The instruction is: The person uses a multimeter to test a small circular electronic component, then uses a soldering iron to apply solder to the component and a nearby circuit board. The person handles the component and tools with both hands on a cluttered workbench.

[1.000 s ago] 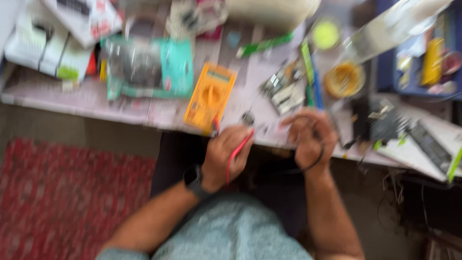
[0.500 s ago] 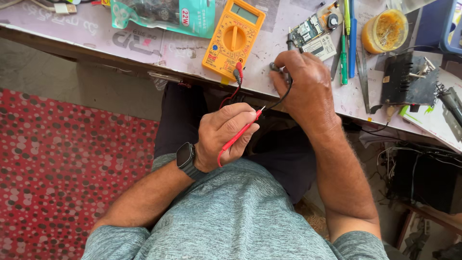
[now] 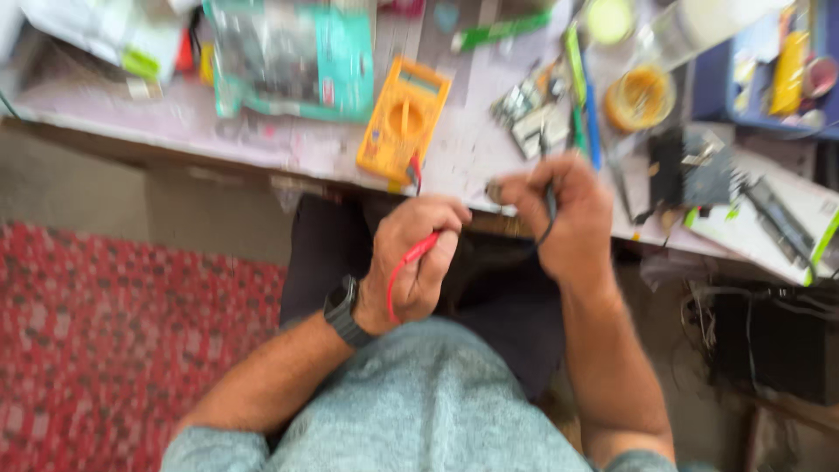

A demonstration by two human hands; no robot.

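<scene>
My left hand [image 3: 437, 229], with a black watch on its wrist, is closed around a red test probe [image 3: 419, 251] whose red lead loops below the fist. My right hand [image 3: 572, 223] grips a black test lead [image 3: 551, 205] and pinches a small metal part [image 3: 495, 192] at the table's front edge. Both hands hover over my lap, close together but apart. A yellow multimeter [image 3: 404, 118] lies on the table just beyond them, with the leads plugged into its near end. The picture is blurred.
On the cluttered table [image 3: 201, 131] lie a teal plastic packet [image 3: 297, 61], small circuit boards [image 3: 529, 114], a yellow coil [image 3: 641, 96], green and blue pens [image 3: 581, 96] and a blue tray [image 3: 769, 79]. A red patterned rug [image 3: 105, 341] covers the floor at left.
My right hand has drawn back from the table top to its front edge. The left hand still holds the red probe. The view has shifted and become blurred.
</scene>
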